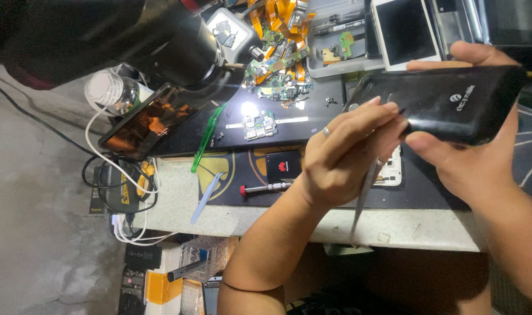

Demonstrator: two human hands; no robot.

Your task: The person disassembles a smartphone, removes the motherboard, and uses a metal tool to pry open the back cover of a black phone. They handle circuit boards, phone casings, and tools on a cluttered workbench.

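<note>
One black phone (452, 102) is held above the dark work mat (435, 186) by two bare hands. The right hand (481, 163) is closed around the phone's far end, with the thumb laid on the near edge and the fingers wrapped over the top edge. The left hand (341, 154), on which one ring is worn, is pinched tightly around one thin metal tool (364, 195), whose tip is pressed against the phone's side edge. One second phone with a lit orange screen (146, 122) is propped at the left of the bench, beside one clear plastic bottle (111, 90). One green plastic pry tool (206, 137) and one pale blue one (206, 198) are laid near the bench edge, well apart from the hands. One red-tipped screwdriver (266, 188) is seen on the mat just beside the left wrist, next to one small black battery (282, 166). One loose circuit board (259, 125) is lit on the bench, and a heap of orange flex cables and boards (280, 41), too tangled to be counted, lies behind it. One white tablet (404, 29) is set at the back.
</note>
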